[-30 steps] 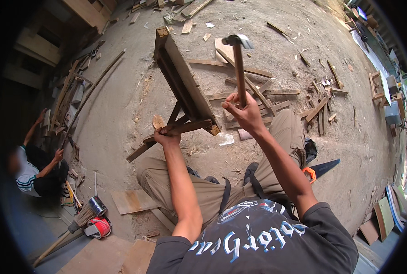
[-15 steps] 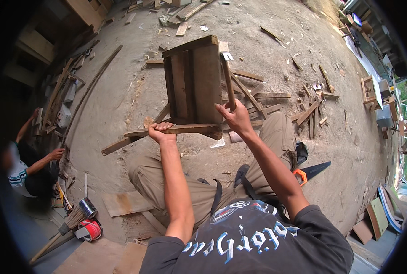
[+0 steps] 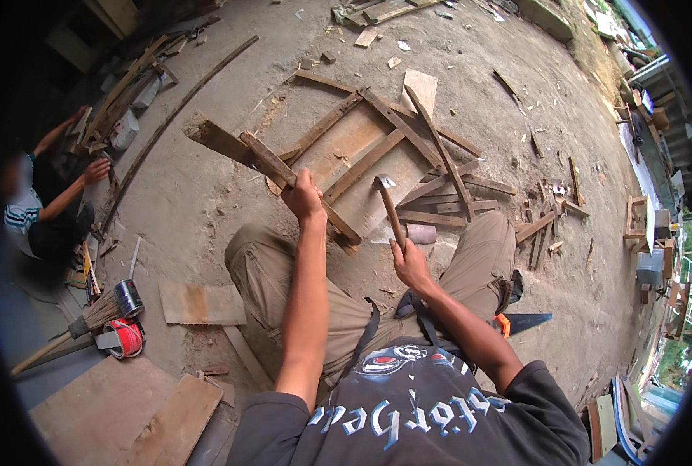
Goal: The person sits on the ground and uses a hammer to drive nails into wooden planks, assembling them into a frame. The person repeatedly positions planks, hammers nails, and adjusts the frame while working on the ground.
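Observation:
My left hand (image 3: pixel 305 198) is closed round a wooden batten (image 3: pixel 266 159) along the near-left side of an old wooden panel (image 3: pixel 355 133) framed with battens. A second rough board end (image 3: pixel 220 140) sticks out to the left beside that batten. The panel lies tilted low in front of my knees, its ribbed side up. In my right hand (image 3: pixel 412 266) is a hammer (image 3: pixel 392 213), held by its wooden handle. Its metal head is over the panel's near-right part; whether it touches, I cannot tell.
Loose battens (image 3: pixel 447 206) lie beside and beyond the panel. By my right leg is a handsaw (image 3: pixel 521 322) with an orange handle. At left are a red paint can (image 3: pixel 120 339), a dark can (image 3: pixel 129 298) and a brush (image 3: pixel 97 311). Another person (image 3: pixel 47 206) sits at far left.
The panel has tipped from standing upright to lying low and turned. My left hand has risen with its batten. The hammer has come down and nearer to me.

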